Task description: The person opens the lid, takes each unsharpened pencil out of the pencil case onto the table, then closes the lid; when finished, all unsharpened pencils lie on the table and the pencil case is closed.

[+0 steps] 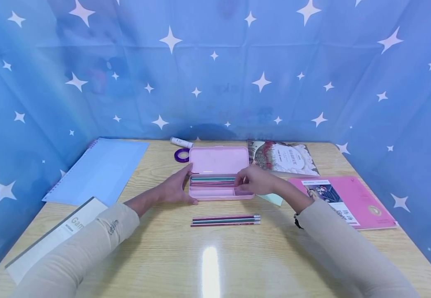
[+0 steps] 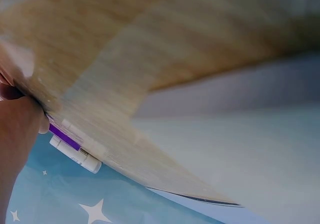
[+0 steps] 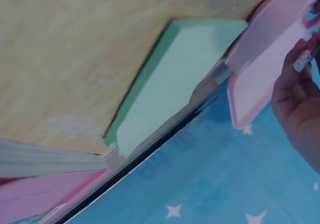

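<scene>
Pencil case (image 1: 219,171), pink, lid up, mid-tabletop (image 1: 163,252); left hand (image 1: 176,188) braces case's 9 o'clock end, fingers straight. Right hand (image 1: 254,181) pinches pencil end at 3 o'clock, apparently seating it inside. Three pencils (image 1: 226,220) lie at 6 o'clock.

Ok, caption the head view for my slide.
Left hand steadies open pink pencil case; right hand places pencils inside.

The case (image 1: 218,160) is pale pink, holding pencils (image 1: 211,181) in metallic pink and teal. Three more pencils (image 1: 225,220), pink, teal and red, lie near on the light wood-grain worktop (image 1: 215,256). Far left sit a purple tape ring (image 1: 181,155) and a white glue stick (image 1: 181,142). The notebook (image 1: 100,169) at left is light blue, the book (image 1: 349,200) at right bright pink, the pad (image 3: 170,91) mint green. The backdrop (image 1: 215,70) is blue with white stars.
</scene>
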`<state>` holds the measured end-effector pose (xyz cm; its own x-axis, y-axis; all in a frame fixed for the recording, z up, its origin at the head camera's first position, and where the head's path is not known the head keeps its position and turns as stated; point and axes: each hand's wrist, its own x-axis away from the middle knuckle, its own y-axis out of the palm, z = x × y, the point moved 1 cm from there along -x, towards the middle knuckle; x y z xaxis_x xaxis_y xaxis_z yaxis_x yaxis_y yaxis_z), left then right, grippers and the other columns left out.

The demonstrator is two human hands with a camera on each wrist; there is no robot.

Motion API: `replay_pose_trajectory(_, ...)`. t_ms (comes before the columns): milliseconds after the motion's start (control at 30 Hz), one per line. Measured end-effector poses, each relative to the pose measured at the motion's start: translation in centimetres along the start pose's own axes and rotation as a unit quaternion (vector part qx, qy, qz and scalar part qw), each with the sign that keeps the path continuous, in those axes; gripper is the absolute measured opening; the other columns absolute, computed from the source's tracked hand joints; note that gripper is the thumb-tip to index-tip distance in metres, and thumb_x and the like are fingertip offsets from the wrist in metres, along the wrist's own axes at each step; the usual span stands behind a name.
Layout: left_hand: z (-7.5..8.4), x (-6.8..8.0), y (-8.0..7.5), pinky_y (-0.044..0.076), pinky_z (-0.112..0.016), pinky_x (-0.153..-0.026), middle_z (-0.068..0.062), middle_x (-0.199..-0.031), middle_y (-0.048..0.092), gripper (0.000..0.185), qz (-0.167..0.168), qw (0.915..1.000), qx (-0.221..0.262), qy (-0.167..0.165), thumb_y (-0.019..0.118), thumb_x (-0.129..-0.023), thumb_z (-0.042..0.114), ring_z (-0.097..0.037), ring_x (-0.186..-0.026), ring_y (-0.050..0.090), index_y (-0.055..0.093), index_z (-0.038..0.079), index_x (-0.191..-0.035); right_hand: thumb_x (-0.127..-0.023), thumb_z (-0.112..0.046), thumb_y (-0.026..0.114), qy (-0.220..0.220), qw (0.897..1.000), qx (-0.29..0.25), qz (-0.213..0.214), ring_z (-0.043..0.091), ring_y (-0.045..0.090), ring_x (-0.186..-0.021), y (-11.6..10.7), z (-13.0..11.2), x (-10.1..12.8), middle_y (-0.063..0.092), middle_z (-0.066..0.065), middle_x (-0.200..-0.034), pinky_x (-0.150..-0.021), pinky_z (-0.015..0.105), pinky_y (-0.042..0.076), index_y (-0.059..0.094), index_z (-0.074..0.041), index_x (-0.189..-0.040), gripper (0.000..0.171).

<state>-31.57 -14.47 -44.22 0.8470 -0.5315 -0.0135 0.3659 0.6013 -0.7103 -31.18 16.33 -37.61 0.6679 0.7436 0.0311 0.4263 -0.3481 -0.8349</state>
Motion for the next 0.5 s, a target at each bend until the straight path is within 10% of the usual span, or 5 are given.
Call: replay_pose_trajectory(500, 0.4, 0.3, -0.1, 0.021, -0.043, -0.120, -0.013, -0.152, 0.035, 0.139, -0.007, 0.9998, -0.015, -0.012, 0.090, -0.065, 0.050, -0.028, -0.149, 0.021, -0.003, 0.007, -0.159, -0.092, -0.005, 0.068, -0.021, 0.996, -0.058, -0.070, 0.007, 0.046, -0.063, 2.9, -1.7, 2.7, 0.058, -0.005, -0.073, -0.060, 0.022, 0.044, 0.071, -0.007, -0.090, 0.003)
